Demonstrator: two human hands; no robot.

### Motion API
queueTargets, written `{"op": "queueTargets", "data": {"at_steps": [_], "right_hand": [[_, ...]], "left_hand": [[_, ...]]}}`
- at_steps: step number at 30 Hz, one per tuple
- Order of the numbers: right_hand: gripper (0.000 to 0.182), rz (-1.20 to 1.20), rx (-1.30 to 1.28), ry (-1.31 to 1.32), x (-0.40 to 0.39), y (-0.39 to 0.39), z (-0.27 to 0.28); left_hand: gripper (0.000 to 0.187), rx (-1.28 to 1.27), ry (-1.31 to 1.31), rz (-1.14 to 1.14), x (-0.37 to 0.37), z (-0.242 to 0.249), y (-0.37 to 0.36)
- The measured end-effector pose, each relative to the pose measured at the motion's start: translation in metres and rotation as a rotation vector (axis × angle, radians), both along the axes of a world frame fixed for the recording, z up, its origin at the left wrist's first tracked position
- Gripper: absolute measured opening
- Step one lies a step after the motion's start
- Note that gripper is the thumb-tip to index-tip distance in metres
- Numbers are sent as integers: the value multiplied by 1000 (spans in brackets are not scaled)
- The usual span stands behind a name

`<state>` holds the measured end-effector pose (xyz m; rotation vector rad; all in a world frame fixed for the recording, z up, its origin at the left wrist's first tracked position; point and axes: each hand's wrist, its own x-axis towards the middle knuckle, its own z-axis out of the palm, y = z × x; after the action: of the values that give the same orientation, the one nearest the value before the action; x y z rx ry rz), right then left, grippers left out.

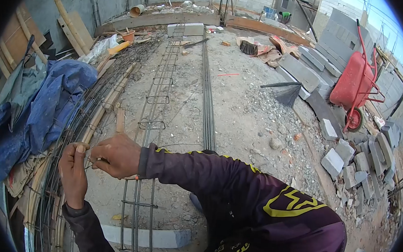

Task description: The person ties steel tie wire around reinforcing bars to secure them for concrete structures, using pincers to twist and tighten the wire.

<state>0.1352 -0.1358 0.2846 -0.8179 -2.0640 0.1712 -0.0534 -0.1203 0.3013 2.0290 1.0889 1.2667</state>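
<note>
Pinching thin tie wire (86, 165) between both hands, my left hand (72, 172) and right hand (116, 155) work beside the rebar cage (146, 136); it looks springy, light, best gripped near its ends.

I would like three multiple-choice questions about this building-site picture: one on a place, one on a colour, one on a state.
1. Where does the wheelbarrow stand?
A. at the right, by the grey blocks
B. on the blue tarp
C. under the hands

2. What colour is the tarp at the left?
A. red
B. blue
C. yellow

3. What are the left hand and the right hand doing?
A. hanging free
B. pinching thin wire at the rebar cage
C. gripping a block

Answers: 1 A, the red barrow is tipped up beside the stacked blocks; 2 B, the crumpled cloth is blue; 3 B, both hands close their fingers on wire over the cage.
</note>
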Motion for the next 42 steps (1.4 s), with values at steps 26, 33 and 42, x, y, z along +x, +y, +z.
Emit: {"op": "queueTargets", "data": {"at_steps": [26,33,42], "right_hand": [[25,52,-73,10,19,7,8],[16,89,-203,-105,25,5,11],[13,113,277,-315,27,-7,22]], "left_hand": [[45,-371,15,-340,2,-16,-6],[56,-540,42,-413,-6,-12,-10],[42,-681,149,-678,-11,-8,-9]]}}
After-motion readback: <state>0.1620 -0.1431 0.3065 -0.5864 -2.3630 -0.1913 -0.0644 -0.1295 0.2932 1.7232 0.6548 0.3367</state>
